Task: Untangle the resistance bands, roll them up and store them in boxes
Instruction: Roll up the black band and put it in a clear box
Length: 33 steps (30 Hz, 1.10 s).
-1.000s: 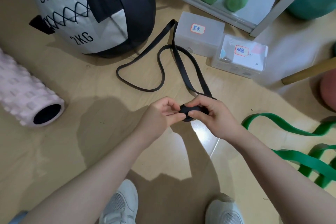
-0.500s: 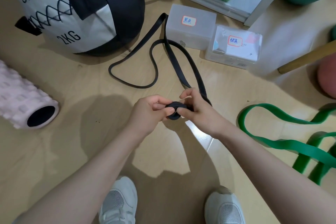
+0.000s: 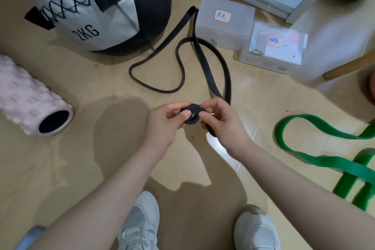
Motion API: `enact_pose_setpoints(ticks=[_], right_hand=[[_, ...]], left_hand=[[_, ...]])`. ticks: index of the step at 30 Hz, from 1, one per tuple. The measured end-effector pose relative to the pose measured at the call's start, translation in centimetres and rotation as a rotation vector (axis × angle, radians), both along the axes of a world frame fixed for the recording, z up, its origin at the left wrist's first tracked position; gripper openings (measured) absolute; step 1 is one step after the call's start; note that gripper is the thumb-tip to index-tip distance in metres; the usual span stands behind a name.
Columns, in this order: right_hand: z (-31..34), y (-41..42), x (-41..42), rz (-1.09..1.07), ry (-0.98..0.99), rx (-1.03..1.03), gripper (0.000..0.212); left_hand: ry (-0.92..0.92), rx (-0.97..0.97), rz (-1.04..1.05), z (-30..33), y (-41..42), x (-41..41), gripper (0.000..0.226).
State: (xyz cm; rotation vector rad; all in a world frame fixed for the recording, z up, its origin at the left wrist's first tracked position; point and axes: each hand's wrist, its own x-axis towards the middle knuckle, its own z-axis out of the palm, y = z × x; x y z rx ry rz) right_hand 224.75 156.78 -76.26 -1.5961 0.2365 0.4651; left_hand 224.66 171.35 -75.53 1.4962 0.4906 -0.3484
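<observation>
Head view: black band [image 3: 205, 63] partly rolled, small coil [image 3: 192, 114] pinched between left hand [image 3: 164, 122] and right hand [image 3: 221, 119], remainder trailing across floor [image 3: 101, 158]. Green band [image 3: 324, 148] unrolled at right; boxes [image 3: 225, 22] shut, nothing stored.

Your arms are bare to the frame's edge, with no sleeves, watch or rings showing on the left hand [image 3: 162, 122] or right hand [image 3: 221, 122], and you wear white lace-up sneakers with mesh toes, the left shoe [image 3: 140, 223] and right shoe [image 3: 257, 229].
</observation>
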Motion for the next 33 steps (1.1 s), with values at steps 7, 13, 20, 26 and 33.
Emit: enact_pose_setpoints(ticks=[7,13,20,26,33], right_hand=[[0.6,2.8,-1.4,-0.307,0.071,0.110,0.013],[0.4,2.7,-1.5,-0.358,0.005,0.082,0.015],[0.0,2.5,-1.3,-0.097,-0.026,-0.102,0.015],[1.0,-1.3,0.8,0.145,-0.011,0.034,0.013],[1.3,-2.1,2.1,0.375,-0.096,-0.071,0.010]], left_hand=[[0.101,-0.156,0.270,0.9,-1.8,-0.2,0.020],[0.125,-0.186,0.316,1.8,-2.4,-0.3,0.020],[0.281,-0.283,0.393,1.4,-2.0,-1.4,0.011],[0.313,-0.186,-0.053,0.4,0.8,-0.3,0.003],[0.241,-0.075,-0.236,1.0,0.5,0.6,0.023]])
